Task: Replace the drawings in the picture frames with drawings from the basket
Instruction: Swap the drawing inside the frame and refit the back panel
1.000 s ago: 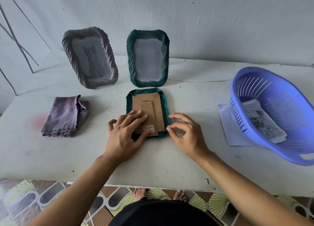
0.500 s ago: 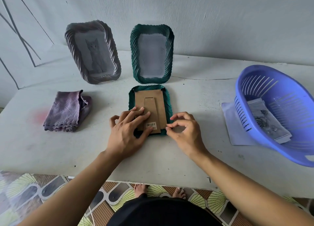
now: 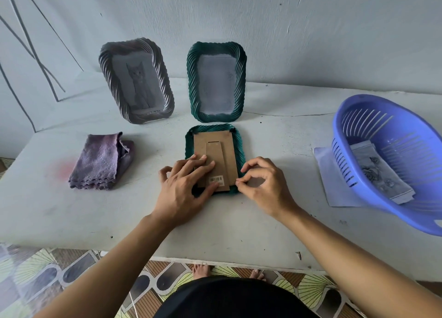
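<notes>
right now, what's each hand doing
left hand: open, fingers flat, pressing the cardboard back of the face-down green frame.
right hand: closed, thumb and forefinger pinching the cardboard back's near right corner.

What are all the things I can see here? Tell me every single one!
Table: one, white, under everything.
Grey frame: one, grey, standing back left, holds a cat drawing.
Green frame: one, green, standing back middle.
Lying frame: one, green with brown cardboard back, face down, middle.
Cloth: one, purple, folded, left.
Basket: one, blue, right.
Drawings: small stack, count unclear, grey, roses on top, in the basket.
Sheet: one, pale, under the basket.
Feet: two, bare, below the table's near edge.
Left hand: one, flat on the lying frame's back.
Right hand: one, pinching at that frame's near right corner.
</notes>
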Motion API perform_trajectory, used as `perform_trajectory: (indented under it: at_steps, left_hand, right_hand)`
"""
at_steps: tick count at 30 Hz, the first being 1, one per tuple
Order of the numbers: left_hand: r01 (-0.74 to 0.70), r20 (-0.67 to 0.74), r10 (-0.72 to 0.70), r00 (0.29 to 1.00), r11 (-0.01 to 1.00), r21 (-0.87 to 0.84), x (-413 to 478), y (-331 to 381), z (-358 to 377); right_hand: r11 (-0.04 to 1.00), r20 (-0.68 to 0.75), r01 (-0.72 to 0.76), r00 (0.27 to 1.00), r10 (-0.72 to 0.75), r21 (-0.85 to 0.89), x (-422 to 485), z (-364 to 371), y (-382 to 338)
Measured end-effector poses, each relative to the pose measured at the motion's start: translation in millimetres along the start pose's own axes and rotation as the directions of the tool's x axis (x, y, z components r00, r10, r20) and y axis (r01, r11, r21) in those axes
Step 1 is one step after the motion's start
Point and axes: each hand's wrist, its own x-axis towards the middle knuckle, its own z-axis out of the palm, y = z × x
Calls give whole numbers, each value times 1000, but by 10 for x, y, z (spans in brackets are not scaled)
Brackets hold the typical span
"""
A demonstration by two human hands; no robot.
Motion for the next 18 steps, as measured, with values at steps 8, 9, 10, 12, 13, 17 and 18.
perform_trajectory:
  at_steps: [8, 9, 10, 12, 13, 17, 18]
  left_hand:
    - [86, 20, -83, 996, 958, -272, 220, -75, -144]
    - [90, 11, -90, 996, 957, -275, 265, -65, -157]
    - [93, 7, -94, 996, 962, -257, 295, -43, -155]
    - [107, 13, -106, 994, 979, -174, 344, 26, -139]
    - [109, 20, -107, 994, 987, -120, 361, 73, -128]
    - [97, 79, -101, 992, 994, 52, 420, 241, -101]
    - [102, 95, -108, 990, 993, 65, 434, 261, -112]
  right_hand:
    - [984, -143, -68, 989, 44, -168, 271, 104, 2]
    - [969, -142, -107, 987, 76, -222, 319, 125, -1]
    - [951, -136, -133, 986, 97, -281, 356, 143, -10]
    - [914, -132, -156, 985, 114, -374, 412, 177, -51]
    - [903, -134, -166, 983, 123, -395, 435, 194, -73]
    - [897, -130, -269, 962, 238, -351, 496, 218, -130]
    - [901, -118, -296, 955, 272, -317, 506, 208, -124]
